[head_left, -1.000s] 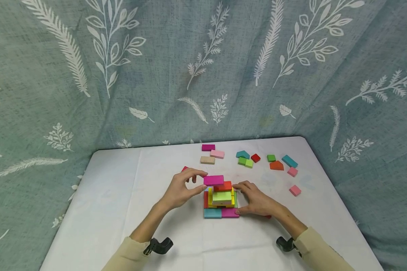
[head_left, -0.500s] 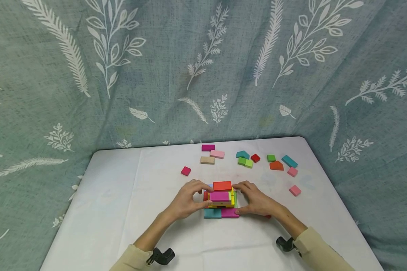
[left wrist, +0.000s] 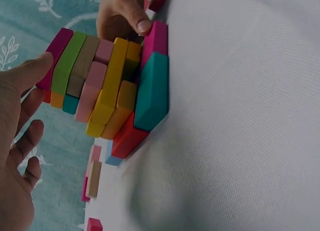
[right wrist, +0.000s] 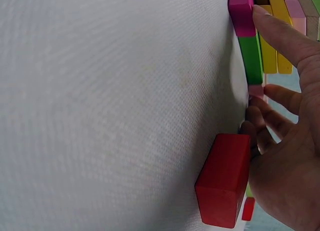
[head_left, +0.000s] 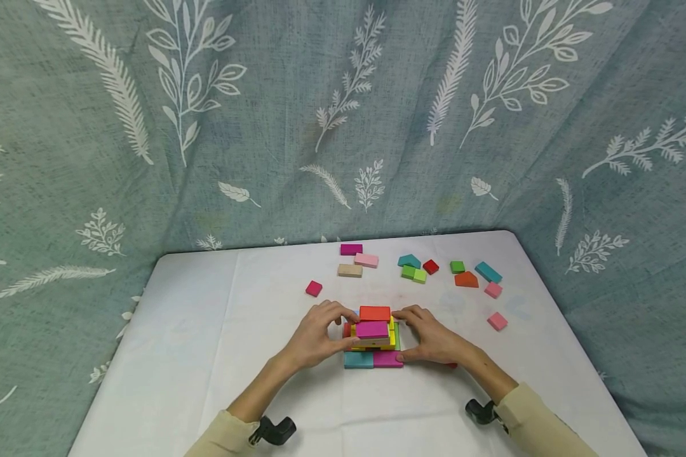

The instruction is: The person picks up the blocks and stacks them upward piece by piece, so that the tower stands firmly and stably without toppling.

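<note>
Layers of coloured wooden blocks form a tower (left wrist: 112,86) at the table's middle. My left hand (head_left: 317,336) is at its top, pinching a magenta block (head_left: 371,330) between thumb and fingertips. That block lies on a lime green block (left wrist: 69,63). Beside it, farther back on top, is an orange-red block (head_left: 374,313). My right hand (head_left: 434,337) spans the tower's right side. Its thumb touches a magenta base block (right wrist: 242,16), and its index fingertip reaches a pink block (right wrist: 255,90) at the back. A teal base block (head_left: 358,360) shows at the front left.
Behind the tower lie magenta, pink and tan blocks (head_left: 350,270), with a crimson block (head_left: 314,289) to their left. Several loose blocks, among them a teal one (head_left: 488,271), lie at the back right. A red block (right wrist: 222,181) sits under my right palm. A patterned curtain (head_left: 274,127) hangs behind.
My left hand has brought the magenta block forward and down from above the orange-red block onto the lime green one. In the last half second it shifted slightly. My right hand stays put.
</note>
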`<act>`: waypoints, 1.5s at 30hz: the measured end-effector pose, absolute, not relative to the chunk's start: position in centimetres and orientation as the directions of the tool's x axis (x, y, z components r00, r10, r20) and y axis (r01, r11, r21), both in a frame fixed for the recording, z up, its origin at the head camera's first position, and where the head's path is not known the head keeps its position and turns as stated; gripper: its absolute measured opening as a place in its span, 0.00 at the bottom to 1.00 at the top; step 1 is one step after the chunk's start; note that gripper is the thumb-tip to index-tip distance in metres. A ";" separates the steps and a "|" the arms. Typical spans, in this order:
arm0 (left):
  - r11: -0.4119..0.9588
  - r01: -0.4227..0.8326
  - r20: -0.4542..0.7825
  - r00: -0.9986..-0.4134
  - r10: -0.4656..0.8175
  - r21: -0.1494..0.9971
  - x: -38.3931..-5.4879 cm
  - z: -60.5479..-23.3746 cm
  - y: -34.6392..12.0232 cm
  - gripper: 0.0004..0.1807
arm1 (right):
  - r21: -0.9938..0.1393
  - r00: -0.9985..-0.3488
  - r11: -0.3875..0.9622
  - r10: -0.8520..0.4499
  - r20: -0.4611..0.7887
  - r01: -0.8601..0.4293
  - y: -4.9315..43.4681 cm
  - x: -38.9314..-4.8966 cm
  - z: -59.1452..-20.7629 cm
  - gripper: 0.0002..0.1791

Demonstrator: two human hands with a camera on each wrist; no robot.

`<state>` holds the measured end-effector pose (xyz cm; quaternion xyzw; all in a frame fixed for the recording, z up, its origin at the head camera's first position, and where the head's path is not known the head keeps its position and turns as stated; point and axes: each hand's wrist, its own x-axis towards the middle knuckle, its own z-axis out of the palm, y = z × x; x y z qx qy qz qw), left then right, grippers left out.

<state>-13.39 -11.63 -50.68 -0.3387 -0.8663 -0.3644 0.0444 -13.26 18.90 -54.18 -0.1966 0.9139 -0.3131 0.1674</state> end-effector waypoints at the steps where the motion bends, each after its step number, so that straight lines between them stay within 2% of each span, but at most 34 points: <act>1: 0.507 0.618 0.322 -0.768 0.554 0.600 -13.4 -50.7 -11.6 0.21 | -0.638 -0.867 0.726 -0.464 -0.182 -0.255 18.9 -13.3 -54.2 0.51; 8: 0.496 0.640 0.352 -0.753 0.556 0.587 -13.6 -50.6 -11.4 0.22 | -0.645 -0.867 0.722 -0.465 -0.181 -0.252 19.0 -13.3 -54.3 0.51; 19: 0.502 0.617 0.318 -0.767 0.557 0.607 -13.7 -50.6 -11.3 0.24 | -0.648 -0.870 0.726 -0.451 -0.198 -0.229 18.9 -13.3 -54.1 0.51; 24: 0.443 0.603 0.330 -0.767 0.550 0.663 -14.3 -50.6 -11.9 0.25 | -0.647 -0.872 0.729 -0.446 -0.201 -0.223 18.8 -13.3 -54.1 0.51; 29: 0.410 0.523 0.317 -0.823 0.471 0.748 -16.4 -51.4 -13.1 0.23 | -0.648 -0.876 0.730 -0.438 -0.201 -0.217 18.8 -13.2 -54.2 0.52; 32: 0.476 0.460 0.287 -0.874 0.393 0.749 -18.1 -52.5 -13.8 0.22 | -0.648 -0.877 0.730 -0.438 -0.199 -0.217 18.9 -13.2 -54.3 0.52; 36: 0.597 0.398 0.251 -0.915 0.317 0.697 -20.1 -53.9 -14.2 0.23 | -0.648 -0.877 0.729 -0.439 -0.196 -0.220 18.9 -13.2 -54.4 0.52; 45: 0.759 0.312 0.202 -0.950 0.238 0.572 -22.7 -55.6 -13.6 0.27 | -0.653 -0.872 0.723 -0.449 -0.195 -0.226 19.0 -13.2 -54.5 0.51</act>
